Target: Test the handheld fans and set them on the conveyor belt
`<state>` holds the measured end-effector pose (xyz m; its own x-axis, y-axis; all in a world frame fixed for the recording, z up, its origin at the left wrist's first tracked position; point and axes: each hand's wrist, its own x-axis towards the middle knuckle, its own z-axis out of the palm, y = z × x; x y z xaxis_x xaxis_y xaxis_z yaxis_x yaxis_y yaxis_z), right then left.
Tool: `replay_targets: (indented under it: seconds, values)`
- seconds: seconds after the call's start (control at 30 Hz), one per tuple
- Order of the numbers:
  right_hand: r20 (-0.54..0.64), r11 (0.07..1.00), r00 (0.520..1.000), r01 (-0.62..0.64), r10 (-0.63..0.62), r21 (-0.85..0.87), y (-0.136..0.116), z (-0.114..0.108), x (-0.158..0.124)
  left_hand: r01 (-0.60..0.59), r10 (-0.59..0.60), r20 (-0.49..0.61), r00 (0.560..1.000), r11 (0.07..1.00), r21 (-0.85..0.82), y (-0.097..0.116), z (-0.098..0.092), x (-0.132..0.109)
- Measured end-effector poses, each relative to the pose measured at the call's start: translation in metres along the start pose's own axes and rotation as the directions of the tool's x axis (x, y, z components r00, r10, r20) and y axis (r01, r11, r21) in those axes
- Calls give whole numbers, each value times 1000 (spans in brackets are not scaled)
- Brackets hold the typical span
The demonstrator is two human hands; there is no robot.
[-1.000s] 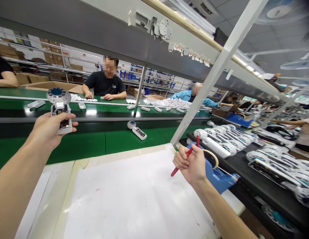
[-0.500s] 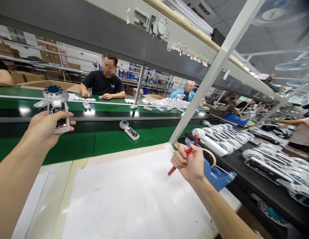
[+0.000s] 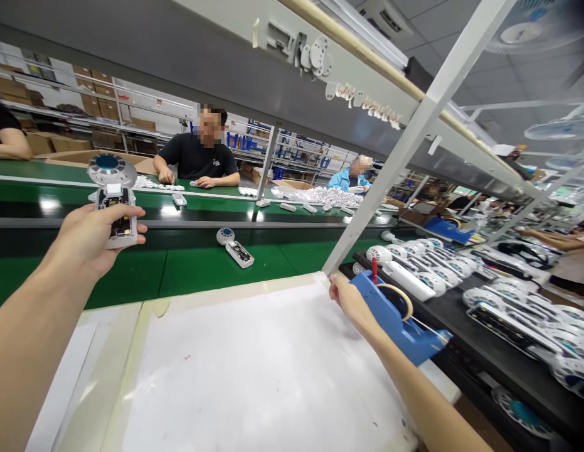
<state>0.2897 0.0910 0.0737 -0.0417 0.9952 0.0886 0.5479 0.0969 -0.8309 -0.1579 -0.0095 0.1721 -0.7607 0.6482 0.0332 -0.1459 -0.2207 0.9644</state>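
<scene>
In my left hand point(image 3: 87, 238) is a white handheld fan point(image 3: 113, 185), its round vented head with a teal centre uppermost. The handle is uncovered and shows a dark circuit board, with my thumb across it. My right hand point(image 3: 350, 301) is at the far right of the white work sheet point(image 3: 235, 364), beside a blue tape dispenser point(image 3: 390, 326). Its fingers are curled, and whatever they may hold is hidden. A red pen point(image 3: 374, 270) stands upright at the dispenser, apart from my hand.
Another open fan point(image 3: 235, 248) lies on the green conveyor belt point(image 3: 188, 270). Rows of fans fill a black rack point(image 3: 437, 307) at the right. A slanted white post point(image 3: 414, 138) rises behind the dispenser. Co-workers sit across the belt near piles of small white parts point(image 3: 334, 196).
My right hand has let go of the red pen, which now stands at the tape dispenser. The fan on the belt has shifted slightly left. My left hand still holds its fan.
</scene>
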Motion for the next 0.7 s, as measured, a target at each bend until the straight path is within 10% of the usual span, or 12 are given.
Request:
replay_targets:
  seconds: [0.47, 0.7]
  values:
    - [76, 706, 997, 66, -18, -705, -38, 42, 17, -14, 15, 55, 998, 1000, -12, 9, 4, -12]
    - [441, 817, 888, 347, -129, -460, -119, 175, 62, 46, -38, 54, 998, 986, -161, 21, 10, -26]
